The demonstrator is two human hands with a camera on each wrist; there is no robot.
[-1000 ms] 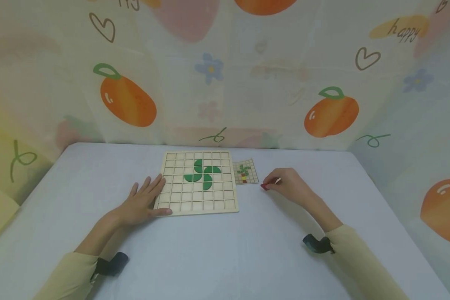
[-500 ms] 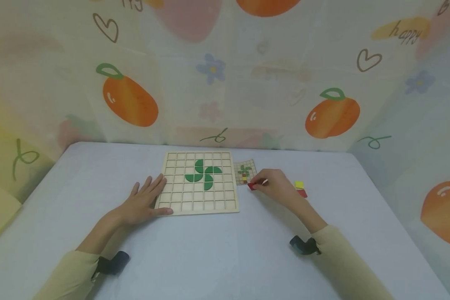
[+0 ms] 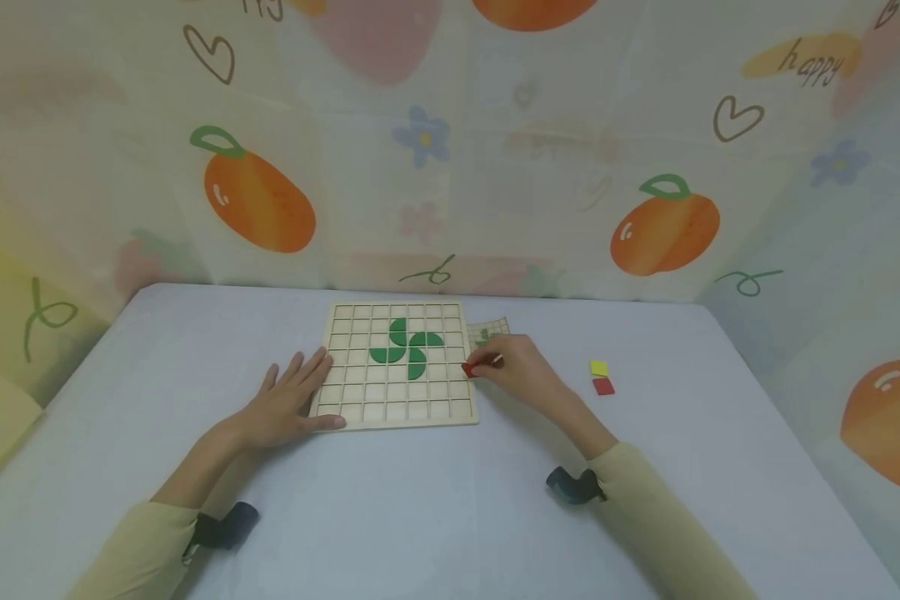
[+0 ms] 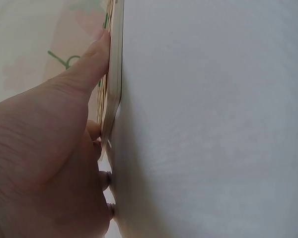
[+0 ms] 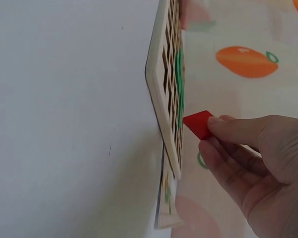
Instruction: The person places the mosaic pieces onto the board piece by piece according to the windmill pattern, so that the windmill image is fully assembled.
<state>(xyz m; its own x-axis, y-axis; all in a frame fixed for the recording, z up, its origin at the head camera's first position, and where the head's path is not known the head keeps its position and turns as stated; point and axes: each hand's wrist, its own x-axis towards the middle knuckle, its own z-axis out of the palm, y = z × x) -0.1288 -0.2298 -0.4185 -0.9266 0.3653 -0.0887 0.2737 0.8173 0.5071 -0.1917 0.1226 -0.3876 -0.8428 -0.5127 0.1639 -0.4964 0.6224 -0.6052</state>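
A square wooden grid board [image 3: 390, 410] lies on the white table, with green quarter-round tiles [image 3: 417, 340] set in a pinwheel near its middle. My left hand [image 3: 279, 408] rests at the board's left edge, fingers spread straight and thumb over the front left corner; the left wrist view shows the thumb [image 4: 97, 57] along the rim. Between thumb and fingertips my right hand [image 3: 513, 360] pinches a red square tile [image 5: 198, 124], held over the board's right edge. A small pattern card [image 3: 495, 326] sits against that edge, partly hidden by the right hand.
To the right on the table [image 3: 450, 517] lie a yellow square tile [image 3: 598, 367] and another red square tile [image 3: 603, 386], close together. Behind the table's far edge hangs a printed cloth [image 3: 525, 200] with fruit and hearts.
My right hand has moved left with the red tile, from beside the card to the board's right edge, uncovering the yellow and red tiles. My left hand stays in place.
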